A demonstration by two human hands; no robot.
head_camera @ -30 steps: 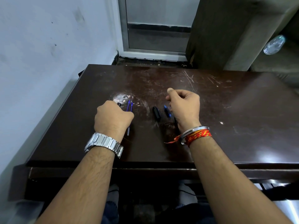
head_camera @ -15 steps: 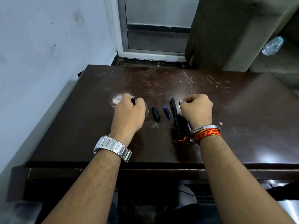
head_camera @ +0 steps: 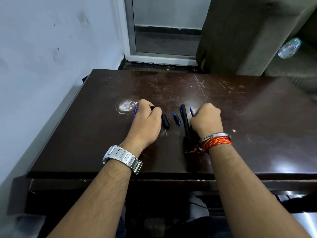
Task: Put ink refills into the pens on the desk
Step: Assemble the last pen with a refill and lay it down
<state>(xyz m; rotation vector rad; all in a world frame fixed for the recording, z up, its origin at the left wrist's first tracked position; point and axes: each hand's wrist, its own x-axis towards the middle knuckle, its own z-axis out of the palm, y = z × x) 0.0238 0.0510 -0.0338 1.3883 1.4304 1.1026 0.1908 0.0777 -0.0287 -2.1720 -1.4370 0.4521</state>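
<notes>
My left hand rests on the dark desk as a closed fist, with a black pen part poking out between its fingers. A thin blue refill lies just left of that fist. A black cap and a short blue-tipped piece lie between my hands. A long black pen lies beside my right hand. That hand is closed too, and the end of a blue refill sticks out from under its fingers.
A white worn patch marks the desk left of my left hand. The wall runs close along the desk's left edge. A door frame and a dark cabinet stand behind. A plastic bottle lies far right.
Over the last second both hands shifted right and forward on the desk. The long black pen, hidden under my right hand before, now lies exposed. Little has moved in the last half second.
</notes>
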